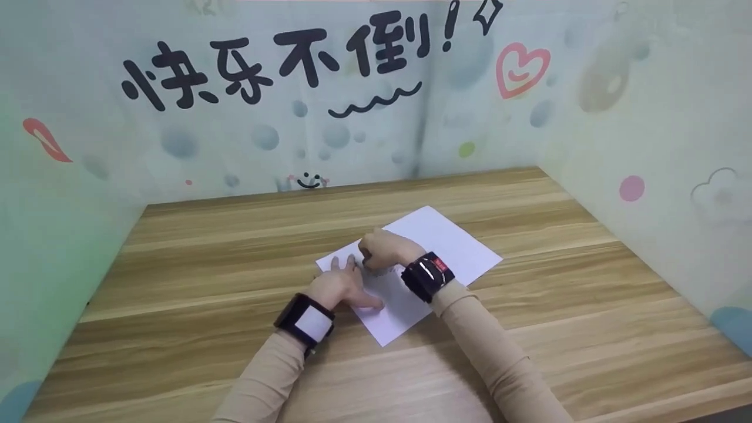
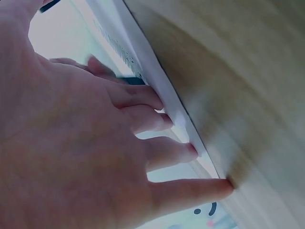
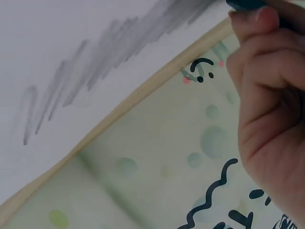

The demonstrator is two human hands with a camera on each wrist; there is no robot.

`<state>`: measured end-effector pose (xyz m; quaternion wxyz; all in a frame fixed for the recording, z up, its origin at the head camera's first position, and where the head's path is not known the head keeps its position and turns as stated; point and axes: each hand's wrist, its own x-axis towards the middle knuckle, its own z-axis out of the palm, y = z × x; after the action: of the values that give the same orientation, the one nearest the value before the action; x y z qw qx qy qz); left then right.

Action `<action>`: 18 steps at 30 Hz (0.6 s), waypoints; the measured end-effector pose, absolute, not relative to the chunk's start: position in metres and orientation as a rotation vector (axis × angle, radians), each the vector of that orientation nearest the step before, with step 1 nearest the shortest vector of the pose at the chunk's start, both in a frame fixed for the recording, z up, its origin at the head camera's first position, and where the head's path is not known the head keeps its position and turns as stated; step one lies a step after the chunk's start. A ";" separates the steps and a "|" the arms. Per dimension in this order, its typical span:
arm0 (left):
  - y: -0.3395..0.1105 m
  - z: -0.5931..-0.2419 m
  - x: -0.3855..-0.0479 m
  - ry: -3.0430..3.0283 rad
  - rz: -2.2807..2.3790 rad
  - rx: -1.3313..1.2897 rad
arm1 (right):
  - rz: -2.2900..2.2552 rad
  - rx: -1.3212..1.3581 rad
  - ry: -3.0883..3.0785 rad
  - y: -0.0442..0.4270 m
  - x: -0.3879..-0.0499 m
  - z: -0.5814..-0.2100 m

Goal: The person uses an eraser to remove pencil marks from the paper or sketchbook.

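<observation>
Walls first, pale and bubble-dotted, with bold black writing and a pink heart up on the back one! Below spreads the table, striped wood grain, a smooth-looking base for this work. Near its middle lies the paper, a white sheet set at an angle, one corner pointing at the person.

Both hands are on the job! Left hand, fingers spread and fairly straight, rests across the paper, the little finger reaching past its edge: good bracing, and it'll want firm, even pressure to stop the sheet skidding. Right hand has its fingers curled around what looks like a pencil; the tip is out of sight.

And there are the grey strokes, packed dark near the grip, thin and gappy at the far end! Shading, I'd judge: steady slant, light pressure, overlapping passes, heel of the hand lifted against smudging. Careful by that edge; one long stroke could mark the wood!
</observation>
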<state>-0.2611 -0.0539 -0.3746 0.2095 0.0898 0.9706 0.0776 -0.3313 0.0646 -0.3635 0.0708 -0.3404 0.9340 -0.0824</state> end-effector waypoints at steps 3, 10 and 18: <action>-0.056 -0.372 -0.262 2.701 0.222 0.266 | -0.256 -0.989 2.774 0.063 -0.331 -0.359; -0.057 -0.373 -0.261 2.706 0.216 0.235 | -0.255 -1.056 2.803 0.062 -0.330 -0.360; -0.053 -0.376 -0.261 2.683 0.208 0.241 | -0.281 -1.034 2.836 0.062 -0.326 -0.363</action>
<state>-0.2611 -0.0531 -0.3764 0.2180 0.0869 0.9692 0.0750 -0.3261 0.0619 -0.3632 0.0548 -0.3406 0.9340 -0.0926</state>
